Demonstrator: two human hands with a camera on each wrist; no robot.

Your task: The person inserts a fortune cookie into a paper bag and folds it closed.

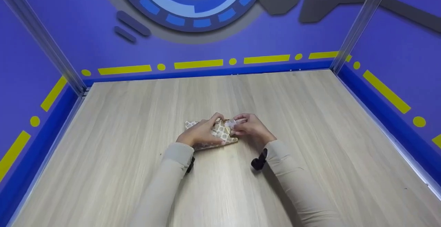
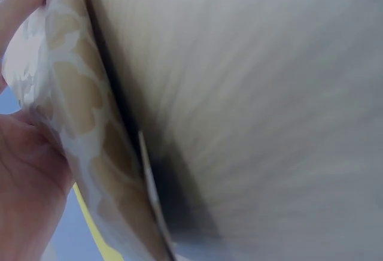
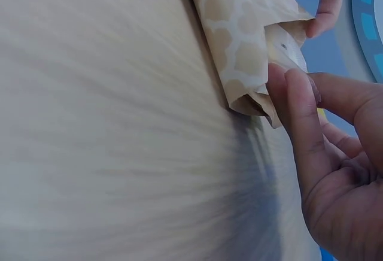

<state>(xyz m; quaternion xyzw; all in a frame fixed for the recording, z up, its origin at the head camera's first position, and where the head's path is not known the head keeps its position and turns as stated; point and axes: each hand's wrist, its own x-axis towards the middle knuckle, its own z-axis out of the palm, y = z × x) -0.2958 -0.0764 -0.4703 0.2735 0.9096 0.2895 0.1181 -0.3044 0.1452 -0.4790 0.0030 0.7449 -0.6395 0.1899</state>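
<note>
Sleeves, two, beige, are entering from the near edge, and black wrist devices are sitting at the cuffs, one on each side.

Packet, one, white with tan patches: we are finding it near the middle of the table, between the two hands, its torn-looking, opened end facing the right hand. Whether it is resting on the wood or being held just above, we are not able to tell.

Left hand: it is gripping the packet, thumb along the near edge, fingers bent over the far side.

Right hand: thumb and forefinger are pinching a clear piece at the packet's opened end. We are not making out the piece's full shape.

Surround: purple walls are standing behind and at both sides, bearing yellow dashes and, at the back, a blue round emblem.
</note>
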